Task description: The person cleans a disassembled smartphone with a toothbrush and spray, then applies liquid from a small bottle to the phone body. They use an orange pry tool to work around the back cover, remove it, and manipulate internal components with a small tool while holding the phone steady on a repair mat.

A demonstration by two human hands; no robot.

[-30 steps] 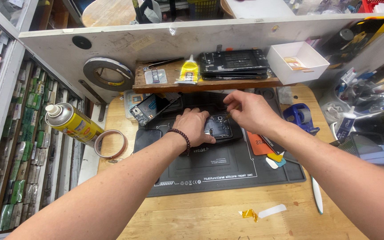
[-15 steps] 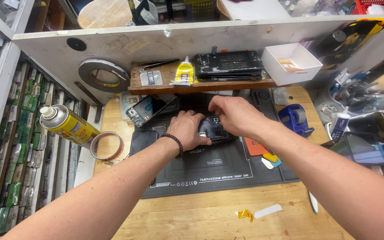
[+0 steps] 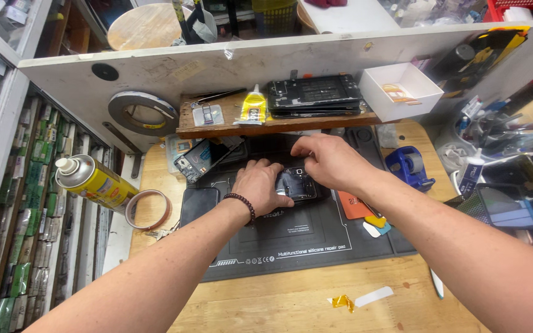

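Both hands on 1 opened phone [image 3: 297, 185], lying on the dark repair mat [image 3: 303, 240] mid-worktop [image 3: 266, 305]. Left hand [image 3: 259, 187] pressed flat over its left half; right hand [image 3: 331, 161] pinching its top edge. Yellow spray can [image 3: 94, 183] and tape roll [image 3: 148, 209] left of mat.

Bench surfaces: matt rubber-like mat on bare wood, glossy device parts.

The repair mat [image 3: 291, 240] looks dark, matt and smooth, as of silicone; the workbench [image 3: 279, 305] beneath is pale, unvarnished-looking wood with visible grain. The opened phone [image 3: 297, 185] under the left hand [image 3: 260, 185] and right hand [image 3: 331, 160] shows glossy dark plastic or glass. The spray can [image 3: 94, 182] is glossy yellow painted metal with a white plastic cap. The small shelf [image 3: 266, 120] is brown wood. The tape dispenser [image 3: 409, 166] is shiny blue plastic. The box [image 3: 402, 92] appears to be matt white card.
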